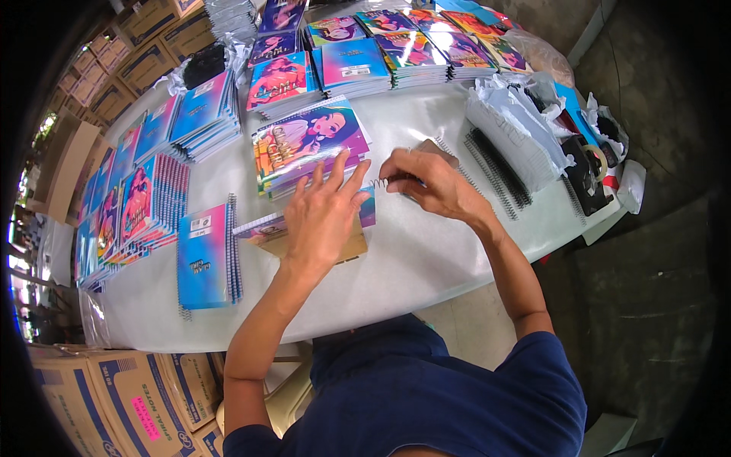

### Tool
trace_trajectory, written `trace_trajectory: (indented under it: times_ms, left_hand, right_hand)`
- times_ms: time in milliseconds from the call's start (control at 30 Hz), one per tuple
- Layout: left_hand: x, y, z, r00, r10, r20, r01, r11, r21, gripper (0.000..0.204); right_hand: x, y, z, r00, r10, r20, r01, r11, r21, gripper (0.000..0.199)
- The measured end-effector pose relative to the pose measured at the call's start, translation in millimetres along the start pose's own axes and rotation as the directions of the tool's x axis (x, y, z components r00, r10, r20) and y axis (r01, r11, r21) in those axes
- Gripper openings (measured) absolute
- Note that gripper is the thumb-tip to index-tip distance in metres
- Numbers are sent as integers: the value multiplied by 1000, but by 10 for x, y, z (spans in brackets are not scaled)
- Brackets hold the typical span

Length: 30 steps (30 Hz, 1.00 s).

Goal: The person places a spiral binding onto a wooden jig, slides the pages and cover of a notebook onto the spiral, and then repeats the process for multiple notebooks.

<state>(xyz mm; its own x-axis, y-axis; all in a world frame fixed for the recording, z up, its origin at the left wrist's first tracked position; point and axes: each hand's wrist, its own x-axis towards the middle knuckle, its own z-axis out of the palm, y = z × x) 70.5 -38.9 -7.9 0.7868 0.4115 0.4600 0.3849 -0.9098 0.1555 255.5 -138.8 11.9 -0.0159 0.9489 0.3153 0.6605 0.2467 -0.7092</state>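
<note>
- White table point(426, 259): stacks of colourful notebooks at 10 to 1 o'clock.
- Left hand point(324, 217): open, fingers spread, flat on unbound colourful notebook point(268, 228) at centre.
- Right hand point(430, 183): pinching white wire spiral point(378, 183) at notebook's 1 o'clock edge.

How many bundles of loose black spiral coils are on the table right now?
2, both right of the right hand: a larger bundle of black coils beside the white bagged stack, and a thin one near the table's right edge. More may be hidden under the bags.
</note>
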Motion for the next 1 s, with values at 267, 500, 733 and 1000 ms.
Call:
trace_trajectory:
  times_ms: [267, 500, 733, 1000]
  left_hand:
    - [50, 25, -42, 992, 114, 62, -116, 993, 24, 54]
    - [146, 168, -420, 696, 43, 717, -11, 999, -49, 59]
    - [-97, 92, -255, 873, 294, 389, -263, 956, -131, 71]
    - [-117, 18, -245, 949, 281, 144, -265, 957, -118, 76]
  right_hand:
    - [-56, -81, 65, 987, -150, 57, 160, 943, -292, 8]
    - [-28, 825, -419, 939, 345, -15, -314, 837, -448, 35]
    - [-129, 1317, -230, 866, 498, 51, -382, 723, -576, 63]
    - [-239, 1279, -176, 905, 424, -44, -335, 642, -690, 55]
